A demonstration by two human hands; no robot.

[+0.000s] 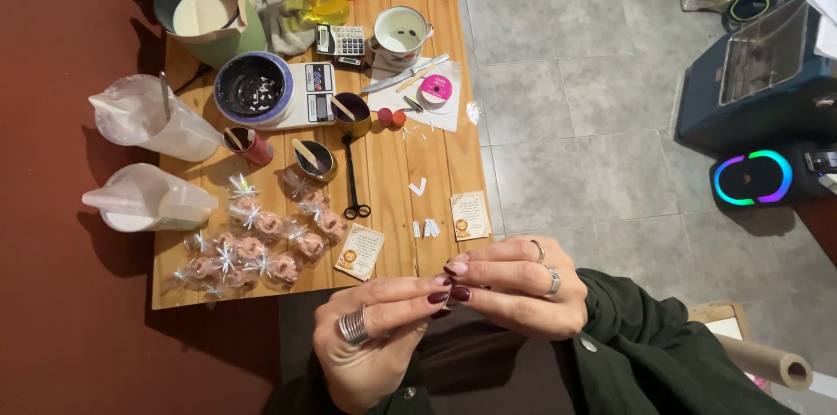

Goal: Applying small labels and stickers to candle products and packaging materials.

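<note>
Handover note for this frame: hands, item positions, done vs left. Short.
Left hand and right hand meet at the fingertips, pinching something too small to identify, just off the wooden table.
Small white strips and two printed cards lie at the near edge.
Done: a cluster of wrapped pink pieces tied with white ribbon.
Left: the cards and strips lie loose.

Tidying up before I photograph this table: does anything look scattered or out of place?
Yes: small white scraps lie loose on the wooden table near two printed cards, and one bent scrap sits alone.
</note>
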